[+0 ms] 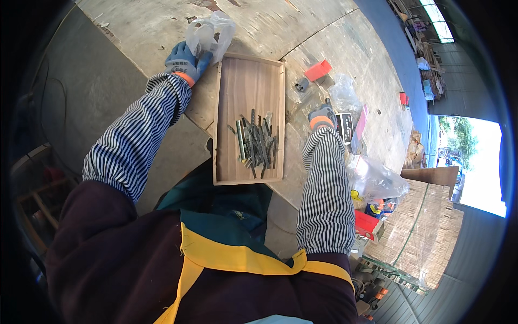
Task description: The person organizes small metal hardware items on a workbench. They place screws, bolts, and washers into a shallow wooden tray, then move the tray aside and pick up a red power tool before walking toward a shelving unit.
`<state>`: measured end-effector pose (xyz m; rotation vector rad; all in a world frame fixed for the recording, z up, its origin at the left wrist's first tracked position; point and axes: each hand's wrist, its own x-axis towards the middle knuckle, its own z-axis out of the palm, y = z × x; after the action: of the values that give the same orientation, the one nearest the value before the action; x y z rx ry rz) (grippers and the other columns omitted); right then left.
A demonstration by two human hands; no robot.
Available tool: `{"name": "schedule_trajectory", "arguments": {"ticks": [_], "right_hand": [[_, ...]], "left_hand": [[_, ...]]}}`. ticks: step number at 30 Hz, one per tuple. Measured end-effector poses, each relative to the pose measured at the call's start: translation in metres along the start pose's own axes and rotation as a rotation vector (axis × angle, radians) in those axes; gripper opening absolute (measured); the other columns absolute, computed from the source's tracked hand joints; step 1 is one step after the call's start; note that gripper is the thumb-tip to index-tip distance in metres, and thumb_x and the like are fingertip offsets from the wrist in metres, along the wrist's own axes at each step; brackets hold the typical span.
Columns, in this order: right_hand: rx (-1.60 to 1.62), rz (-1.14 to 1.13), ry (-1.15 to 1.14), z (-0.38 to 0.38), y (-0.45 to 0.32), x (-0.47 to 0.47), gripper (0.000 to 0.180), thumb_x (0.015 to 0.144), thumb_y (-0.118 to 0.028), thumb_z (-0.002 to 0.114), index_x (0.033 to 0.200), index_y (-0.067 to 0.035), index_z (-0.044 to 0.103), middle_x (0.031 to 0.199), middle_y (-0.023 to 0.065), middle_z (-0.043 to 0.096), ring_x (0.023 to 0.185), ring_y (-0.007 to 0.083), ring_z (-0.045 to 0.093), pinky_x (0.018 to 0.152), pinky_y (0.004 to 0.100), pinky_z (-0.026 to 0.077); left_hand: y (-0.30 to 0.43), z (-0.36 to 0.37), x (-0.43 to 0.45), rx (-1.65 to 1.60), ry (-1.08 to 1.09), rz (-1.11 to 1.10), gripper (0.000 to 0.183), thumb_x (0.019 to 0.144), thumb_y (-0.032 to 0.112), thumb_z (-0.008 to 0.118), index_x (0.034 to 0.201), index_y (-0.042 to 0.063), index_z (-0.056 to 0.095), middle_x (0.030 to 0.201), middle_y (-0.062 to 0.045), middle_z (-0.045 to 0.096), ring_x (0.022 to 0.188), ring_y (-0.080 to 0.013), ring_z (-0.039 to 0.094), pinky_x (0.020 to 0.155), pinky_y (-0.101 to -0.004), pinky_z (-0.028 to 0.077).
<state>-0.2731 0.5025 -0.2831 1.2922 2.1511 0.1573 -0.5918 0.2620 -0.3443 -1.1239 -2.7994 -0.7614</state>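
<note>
My left hand [184, 60], in a blue and grey work glove, is at the far left corner of a shallow wooden tray [247, 77]. A clear plastic bag [220, 34] is between its thumb and fingers. Inside the near half of the tray lies a loose pile of dark, narrow blades [259, 141], some with toothed edges. A bright metal rod or tube [240, 139] is among them. To the right of the tray, my gloved right hand [322, 114] rests low over the worktable, beside a black-and-white box [345, 127]. Its fingers are mostly hidden, so their grip is unclear.
The worn worktable [299, 24] has a red box [318, 70], a small dark cylinder [302, 84] and crumpled clear plastic [345, 94]. A pink strip [360, 123] and a larger plastic bag [376, 180] lie at right. Beyond stands a strapped wood stack [425, 231].
</note>
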Motion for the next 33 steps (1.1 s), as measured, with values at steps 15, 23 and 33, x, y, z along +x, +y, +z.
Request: {"name": "schedule_trajectory", "arguments": {"ticks": [15, 23, 33], "right_hand": [[1.699, -0.198, -0.132, 0.013, -0.058, -0.173, 0.026, 0.083, -0.004, 0.062, 0.109, 0.000, 0.058, 0.084, 0.0083, 0.065, 0.065, 0.0121, 0.060, 0.053, 0.0251, 0.050], [1.194, -0.037, 0.462, 0.076, 0.001, -0.142, 0.041, 0.084, -0.019, 0.066, 0.119, 0.000, 0.057, 0.104, 0.0133, 0.067, 0.093, 0.0204, 0.065, 0.083, 0.0306, 0.050], [0.643, 0.305, 0.161, 0.049, 0.019, -0.089, 0.075, 0.075, -0.046, 0.069, 0.135, -0.006, 0.047, 0.133, 0.0211, 0.050, 0.122, 0.0342, 0.050, 0.102, 0.0411, 0.040]], "left_hand": [[-0.003, 0.010, 0.010, 0.002, -0.076, -0.044, 0.077, 0.085, 0.059, 0.053, 0.136, 0.003, 0.040, 0.134, -0.021, 0.045, 0.126, -0.0352, 0.041, 0.106, -0.0429, 0.033], [-0.011, 0.017, 0.010, 0.049, -0.025, -0.039, 0.078, 0.084, 0.061, 0.052, 0.134, 0.002, 0.041, 0.131, -0.021, 0.047, 0.124, -0.0353, 0.043, 0.104, -0.0431, 0.035], [-0.004, 0.015, 0.010, 0.027, -0.001, -0.030, 0.075, 0.084, 0.061, 0.053, 0.133, 0.004, 0.044, 0.131, -0.019, 0.048, 0.122, -0.0339, 0.044, 0.104, -0.0429, 0.035]]}}
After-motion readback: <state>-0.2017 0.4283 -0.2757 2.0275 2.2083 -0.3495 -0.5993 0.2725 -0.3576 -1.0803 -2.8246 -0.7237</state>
